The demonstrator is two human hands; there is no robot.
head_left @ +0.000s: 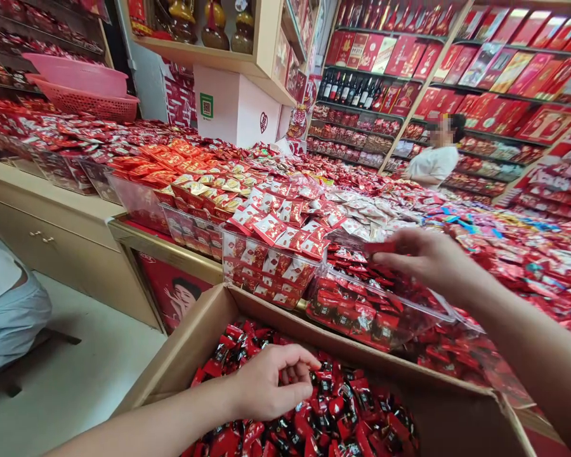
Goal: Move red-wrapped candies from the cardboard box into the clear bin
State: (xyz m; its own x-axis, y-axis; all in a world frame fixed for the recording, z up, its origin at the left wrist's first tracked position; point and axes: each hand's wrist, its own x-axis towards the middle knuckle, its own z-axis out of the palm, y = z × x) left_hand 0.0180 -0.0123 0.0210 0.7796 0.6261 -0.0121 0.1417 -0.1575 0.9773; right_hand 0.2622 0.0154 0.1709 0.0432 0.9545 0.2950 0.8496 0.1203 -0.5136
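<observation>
My right hand (419,257) pinches a small red wrapped candy (379,248) between thumb and fingers. It is over a clear plastic bin (356,314) of red and black wrapped candies. My left hand (278,381) hovers low inside a cardboard box (457,374), its fingers loosely curled and the thumb apart from the index finger; nothing shows between them. Below it, a pile of red and black wrapped candies (333,406) covers the box bottom. Just beyond the box, another clear bin (269,266) is heaped with red and white packets (285,222).
Further bins hold orange packets (157,162) and white packets (371,212). Pink baskets (83,95) are stacked at the back left. A person (435,158) in white is beyond the display. Another person's leg (9,311) shows at left. Shelves (400,79) of boxes and bottles line the wall.
</observation>
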